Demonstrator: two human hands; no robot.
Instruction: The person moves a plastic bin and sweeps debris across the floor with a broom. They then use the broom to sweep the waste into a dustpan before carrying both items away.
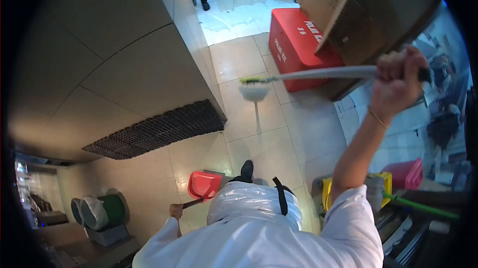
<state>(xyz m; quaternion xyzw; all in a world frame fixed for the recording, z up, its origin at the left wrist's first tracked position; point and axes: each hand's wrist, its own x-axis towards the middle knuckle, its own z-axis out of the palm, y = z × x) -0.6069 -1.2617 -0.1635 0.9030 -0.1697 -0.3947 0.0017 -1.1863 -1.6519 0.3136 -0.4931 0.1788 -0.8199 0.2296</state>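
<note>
High on the right, my right hand [398, 81] is wrapped round the grey handle of a broom [328, 72]. The yellow-green head of the broom reaches left over the tiled floor [259, 143], beside a red box. Low on the left, my left hand [176, 211] grips the dark handle of a red dustpan [203, 185]. The dustpan is to the left of my dark shoe [247, 169].
The red box [298, 44] with white lettering stands by an open brown door [358, 24]. A dark grille [159, 131] edges the large cabinet at left. Green bin [113, 209], yellow bucket [326, 193] and pink bin [408, 174] stand lower down. Two people's legs show at the top.
</note>
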